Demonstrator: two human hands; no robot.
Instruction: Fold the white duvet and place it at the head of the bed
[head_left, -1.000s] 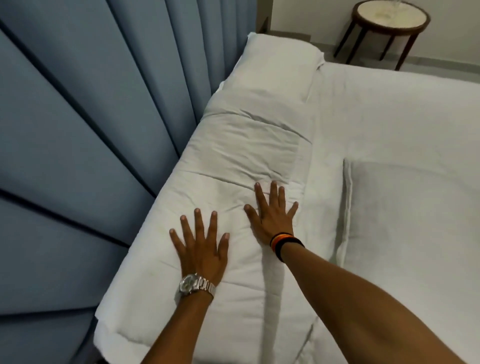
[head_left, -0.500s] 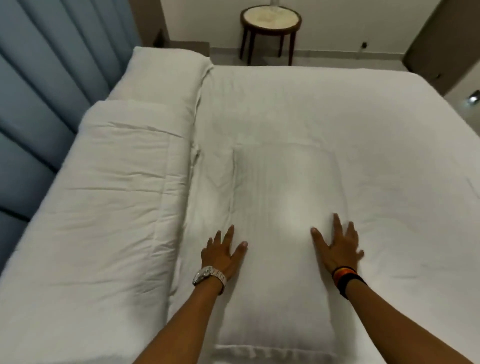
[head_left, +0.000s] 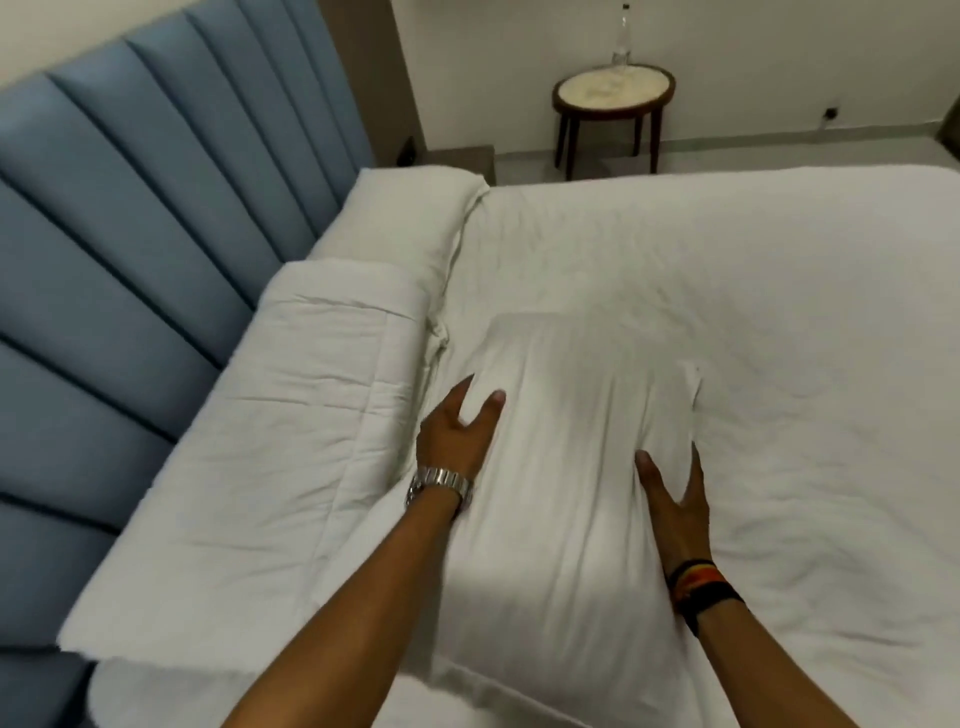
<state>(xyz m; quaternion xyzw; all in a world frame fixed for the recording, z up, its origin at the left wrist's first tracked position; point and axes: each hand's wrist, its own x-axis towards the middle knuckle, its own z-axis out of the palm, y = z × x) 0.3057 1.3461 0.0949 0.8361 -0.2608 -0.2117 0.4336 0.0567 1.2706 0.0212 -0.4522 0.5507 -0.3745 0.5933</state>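
The folded white duvet (head_left: 280, 447) lies as a long thick strip along the blue padded headboard (head_left: 119, 249) on the left. Beside it, on the sheet, is a white pillow (head_left: 571, 415). My left hand (head_left: 457, 431), with a metal watch on the wrist, grips the pillow's left edge, thumb on top and fingers tucked down between pillow and duvet. My right hand (head_left: 672, 499), above dark wristbands, holds the pillow's right edge, thumb on top. Neither hand touches the duvet.
A second white pillow (head_left: 410, 213) lies at the far end of the duvet, against the headboard. The white bed sheet (head_left: 779, 312) stretches to the right. Beyond the bed, a round side table (head_left: 613, 96) carries a bottle (head_left: 622, 36).
One second ago both hands lay flat on the duvet. They moved right onto the pillow, and now their fingers curl around its two side edges.
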